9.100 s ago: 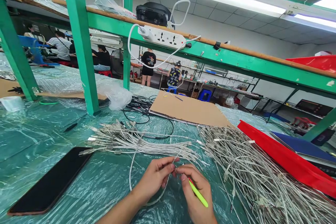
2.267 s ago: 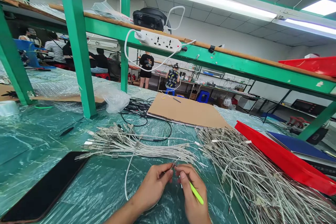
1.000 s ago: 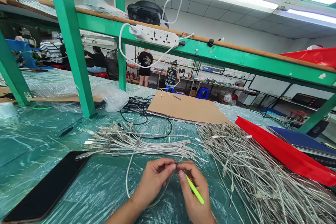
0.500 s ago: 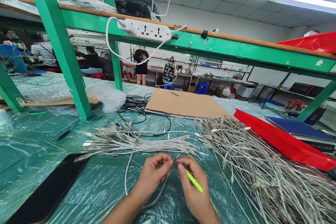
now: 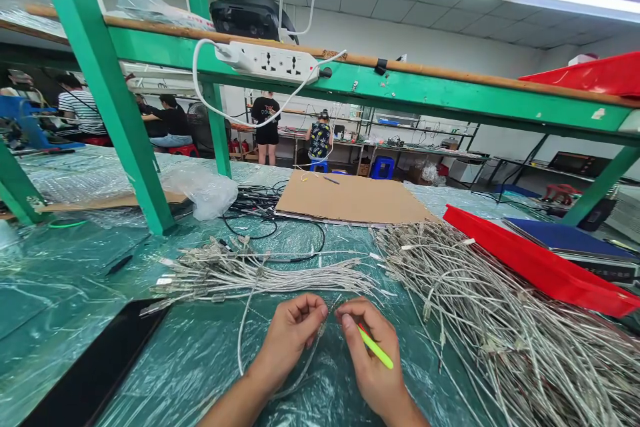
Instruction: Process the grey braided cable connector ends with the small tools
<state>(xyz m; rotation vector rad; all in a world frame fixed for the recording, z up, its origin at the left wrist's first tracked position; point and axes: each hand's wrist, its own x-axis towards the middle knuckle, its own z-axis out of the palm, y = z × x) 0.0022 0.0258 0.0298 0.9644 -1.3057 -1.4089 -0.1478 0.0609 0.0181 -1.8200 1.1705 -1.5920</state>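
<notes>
Above a desk (image 5: 190, 347), a left hand (image 5: 293, 333) pinches one pale cable (image 5: 308, 363) between its fingers; a right hand's (image 5: 375, 363) fingers clamp one yellow-green tool (image 5: 376, 348). Two cable piles (image 5: 480, 307) lie nearby. Lettering on one black shirt (image 5: 265, 110) is too small to read.

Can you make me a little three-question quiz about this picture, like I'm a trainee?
1. Which hand holds the yellow-green tool?
A) left
B) right

2. True or false: the white power strip is against the front of the green beam.

3. Fill in: the brown sheet beyond the cable bundle looks like ____.

Key:
1. B, the right hand.
2. True.
3. Cardboard.
</notes>
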